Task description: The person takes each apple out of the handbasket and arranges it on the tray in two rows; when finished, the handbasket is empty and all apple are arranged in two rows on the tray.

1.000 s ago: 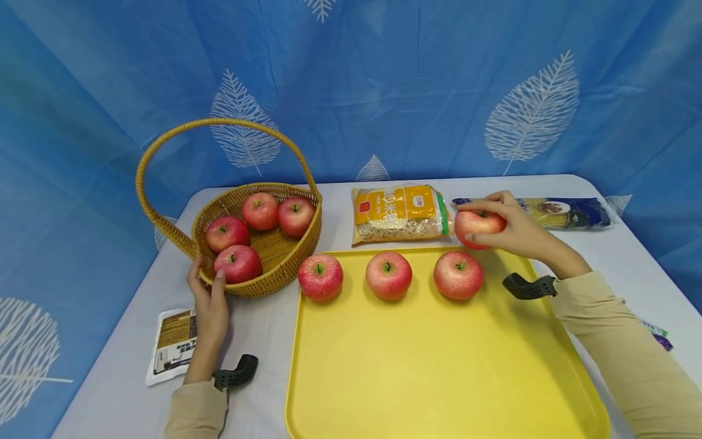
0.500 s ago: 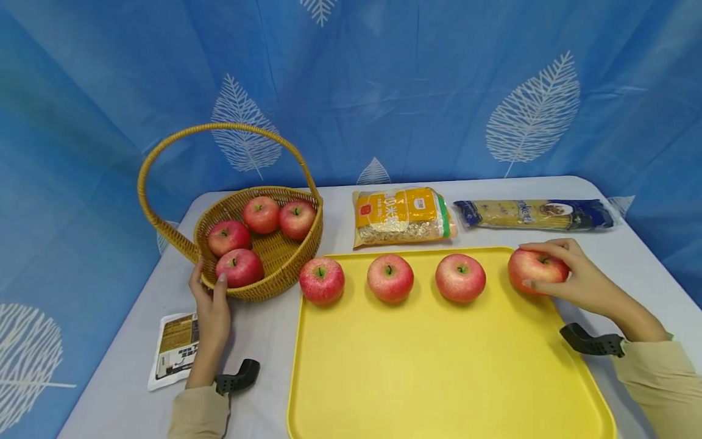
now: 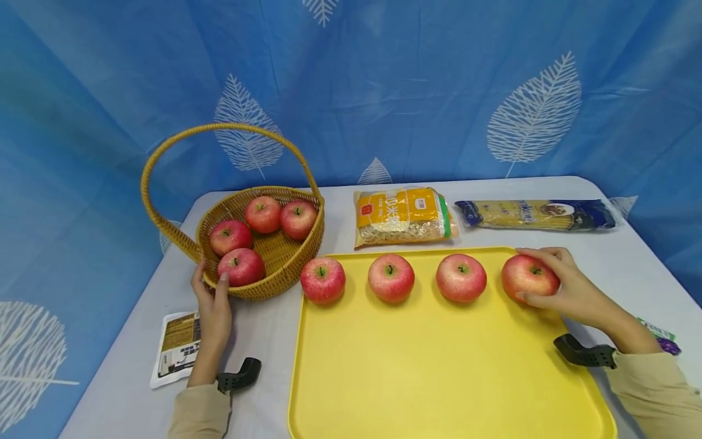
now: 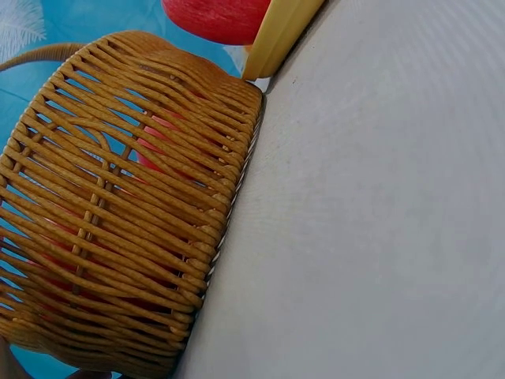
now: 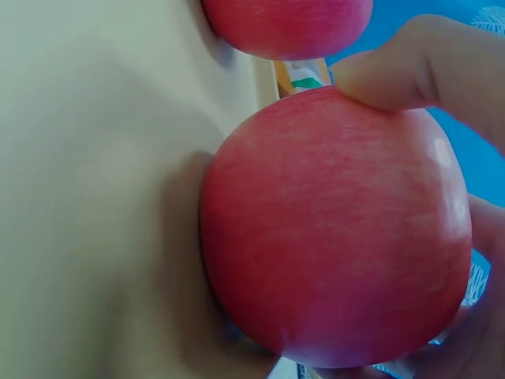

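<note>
My right hand grips a red apple that sits at the far right of a row on the yellow tray. Three more apples line the tray's back edge to its left. My left hand holds the front rim of a wicker basket, thumb on the outside and a finger over the rim. Inside the basket lie several red apples.
Behind the tray lie a yellow bag of grain and a dark-blue packet of noodles. A small white packet lies beside my left forearm. A purple-green wrapper pokes out near my right sleeve. A blue leaf-print curtain hangs behind.
My right hand carried the apple from above the tray's back edge down to the right end of the row, then shifted it slightly left. The left hand stayed on the basket.
</note>
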Motion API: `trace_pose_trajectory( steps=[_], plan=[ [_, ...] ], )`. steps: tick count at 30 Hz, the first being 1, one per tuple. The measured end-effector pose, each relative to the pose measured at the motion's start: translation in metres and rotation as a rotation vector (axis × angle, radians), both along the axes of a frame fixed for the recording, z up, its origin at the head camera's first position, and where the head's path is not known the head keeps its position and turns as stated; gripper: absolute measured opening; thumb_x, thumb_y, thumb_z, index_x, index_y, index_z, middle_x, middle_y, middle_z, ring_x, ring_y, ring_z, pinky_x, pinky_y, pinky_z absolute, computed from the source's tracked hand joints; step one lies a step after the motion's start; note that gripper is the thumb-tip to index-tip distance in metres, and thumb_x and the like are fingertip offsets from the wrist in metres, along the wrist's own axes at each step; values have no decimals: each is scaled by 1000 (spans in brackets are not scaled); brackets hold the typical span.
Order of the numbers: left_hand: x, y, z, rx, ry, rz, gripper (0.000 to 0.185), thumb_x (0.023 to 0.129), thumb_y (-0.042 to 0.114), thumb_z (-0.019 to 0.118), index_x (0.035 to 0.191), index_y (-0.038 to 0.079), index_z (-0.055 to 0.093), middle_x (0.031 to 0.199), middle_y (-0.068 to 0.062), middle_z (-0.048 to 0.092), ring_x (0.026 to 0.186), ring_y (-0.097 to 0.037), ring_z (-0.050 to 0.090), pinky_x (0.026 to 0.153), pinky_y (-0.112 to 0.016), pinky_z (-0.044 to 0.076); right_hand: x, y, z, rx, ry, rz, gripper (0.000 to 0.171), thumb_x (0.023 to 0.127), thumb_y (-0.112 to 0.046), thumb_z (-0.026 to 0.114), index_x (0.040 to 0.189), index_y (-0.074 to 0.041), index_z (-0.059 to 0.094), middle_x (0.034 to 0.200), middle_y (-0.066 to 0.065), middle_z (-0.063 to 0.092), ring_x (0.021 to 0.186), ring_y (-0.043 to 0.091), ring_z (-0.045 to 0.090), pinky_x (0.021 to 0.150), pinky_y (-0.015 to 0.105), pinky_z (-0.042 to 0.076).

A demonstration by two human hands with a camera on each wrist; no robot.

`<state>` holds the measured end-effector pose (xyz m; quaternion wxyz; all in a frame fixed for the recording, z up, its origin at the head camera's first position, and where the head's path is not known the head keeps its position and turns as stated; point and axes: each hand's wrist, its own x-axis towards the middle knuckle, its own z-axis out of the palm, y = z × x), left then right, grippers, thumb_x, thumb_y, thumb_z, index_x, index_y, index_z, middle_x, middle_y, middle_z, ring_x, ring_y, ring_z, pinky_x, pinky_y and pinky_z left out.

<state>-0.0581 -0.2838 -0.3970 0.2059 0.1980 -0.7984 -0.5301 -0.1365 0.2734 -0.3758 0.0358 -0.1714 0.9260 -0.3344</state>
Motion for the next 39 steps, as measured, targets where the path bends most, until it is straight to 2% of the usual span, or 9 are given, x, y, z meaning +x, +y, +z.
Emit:
trace_pose_trajectory(
  steps=[8,11,23,25,26,30,33,38,39],
  plan=[
    [0,0,-1,4,15,-10,56,96,34,35,144,24,7,152,-2,7,141,-20,9,114,-44,12,4,0,-4,1,24,25,88,72,-18,75,143,-11,22,123,30,23,101,42,37,71,64,39],
    [-1,0,-1,-2,19,-14,56,96,34,35,144,24,7,152,-2,7,141,-20,8,114,-44,12,7,2,-6,10,17,19,93,72,-20,75,145,-12,18,126,31,23,103,45,37,73,68,35],
    [0,1,0,-9,7,-4,56,96,38,36,143,25,9,152,-1,8,141,-20,10,113,-44,14,11,11,-3,21,-65,9,99,74,-26,74,147,-19,8,131,30,24,108,44,37,78,63,35],
    [0,1,-1,-7,8,-6,56,96,38,36,143,25,9,152,-2,8,141,-20,10,113,-45,13,9,14,0,29,-35,12,97,73,-24,75,147,-19,11,132,29,27,108,32,39,83,48,42],
    [0,1,-2,-6,8,-5,56,96,38,36,143,25,9,152,-2,8,141,-20,10,113,-45,13,8,15,2,31,-23,13,95,74,-23,74,146,-20,12,132,28,27,107,31,40,82,48,42],
    [0,0,-5,-9,4,0,57,95,38,36,143,24,10,152,-2,8,141,-20,9,114,-44,13,2,19,13,19,11,13,92,76,-19,72,146,-21,14,134,30,28,109,35,39,86,51,38],
    [1,0,-4,-18,-8,6,57,95,40,36,143,25,9,152,-1,8,141,-20,10,114,-44,13,-3,16,21,12,14,11,87,78,-19,70,146,-17,15,135,31,27,109,46,35,80,63,32],
    [0,0,-2,-24,3,5,57,95,39,36,143,25,10,152,-1,9,141,-21,11,113,-45,14,-13,5,31,13,91,19,77,79,-16,69,142,-11,26,134,26,34,109,39,38,87,49,37],
    [0,0,-2,-24,5,4,57,95,39,36,143,24,10,152,-1,10,141,-21,11,113,-45,14,-15,2,33,15,99,19,75,79,-17,69,142,-12,28,134,25,35,109,37,39,91,39,39]
  ],
)
